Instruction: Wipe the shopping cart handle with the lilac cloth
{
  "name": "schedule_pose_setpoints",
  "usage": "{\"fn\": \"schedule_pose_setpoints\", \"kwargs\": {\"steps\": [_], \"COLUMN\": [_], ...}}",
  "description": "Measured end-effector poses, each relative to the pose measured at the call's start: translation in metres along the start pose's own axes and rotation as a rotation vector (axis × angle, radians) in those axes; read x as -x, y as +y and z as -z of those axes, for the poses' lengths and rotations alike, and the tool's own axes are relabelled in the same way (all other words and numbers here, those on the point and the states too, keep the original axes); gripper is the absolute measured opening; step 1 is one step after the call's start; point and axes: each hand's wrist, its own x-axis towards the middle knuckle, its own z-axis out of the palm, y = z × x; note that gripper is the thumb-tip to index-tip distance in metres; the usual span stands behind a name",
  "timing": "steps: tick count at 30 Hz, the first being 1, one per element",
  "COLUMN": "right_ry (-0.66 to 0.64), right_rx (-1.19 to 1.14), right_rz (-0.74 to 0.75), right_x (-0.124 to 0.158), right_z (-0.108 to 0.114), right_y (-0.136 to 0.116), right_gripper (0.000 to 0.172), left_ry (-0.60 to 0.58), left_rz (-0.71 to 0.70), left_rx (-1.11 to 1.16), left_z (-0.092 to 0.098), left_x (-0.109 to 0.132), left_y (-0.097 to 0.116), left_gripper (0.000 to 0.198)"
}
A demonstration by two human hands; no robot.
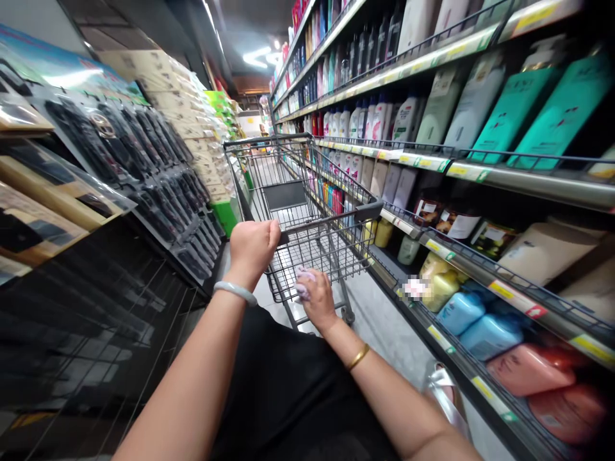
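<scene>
A grey wire shopping cart (307, 192) stands in the aisle straight ahead, its basket looking bare. My left hand (252, 246) is closed round the cart's dark handle bar (331, 221) at its left end. My right hand (317, 298) hangs lower, by the cart's back grille, fingers curled round a small pale pink and lilac thing (303, 282) that I cannot make out. A pale bangle circles my left wrist and a gold one my right.
Shelves (480, 169) of bottles and refill pouches run close along the right. On the left, racks of dark packaged goods (158, 173) and stacked cartons (187, 109) line the narrow aisle. Grey floor (379, 320) shows beside the cart.
</scene>
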Motion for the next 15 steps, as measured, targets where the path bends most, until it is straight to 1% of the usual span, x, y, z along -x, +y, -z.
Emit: {"fn": "schedule_pose_setpoints", "kwargs": {"steps": [2, 4, 6, 8, 12, 13, 15], "right_ry": [0.094, 0.179, 0.223, 0.219, 0.172, 0.181, 0.229], "right_rx": [-0.001, -0.004, -0.004, 0.013, 0.044, 0.042, 0.032], "right_rz": [-0.055, -0.069, -0.079, -0.062, 0.003, 0.005, -0.003], "right_x": [-0.019, -0.043, -0.057, -0.054, -0.029, -0.030, -0.044], "right_z": [0.012, 0.026, 0.035, 0.035, 0.024, 0.025, 0.032], "right_y": [-0.001, -0.001, 0.003, 0.010, 0.019, 0.018, 0.011], "right_gripper": [0.031, 0.031, 0.031, 0.030, 0.026, 0.027, 0.028], "left_ry": [0.014, 0.028, 0.035, 0.032, -0.005, -0.013, -0.018], "left_rz": [-0.003, -0.005, -0.010, -0.016, -0.001, 0.004, 0.010], "left_rx": [-0.007, -0.017, -0.019, -0.016, -0.024, -0.027, -0.033], "left_z": [-0.001, -0.001, -0.001, 0.000, 0.002, 0.003, 0.003], "left_x": [0.001, 0.002, 0.003, 0.004, 0.005, 0.005, 0.006], "left_y": [-0.002, -0.003, -0.005, -0.007, -0.016, -0.018, -0.023], "left_gripper": [0.058, 0.058, 0.058, 0.058, 0.059, 0.059, 0.060]}}
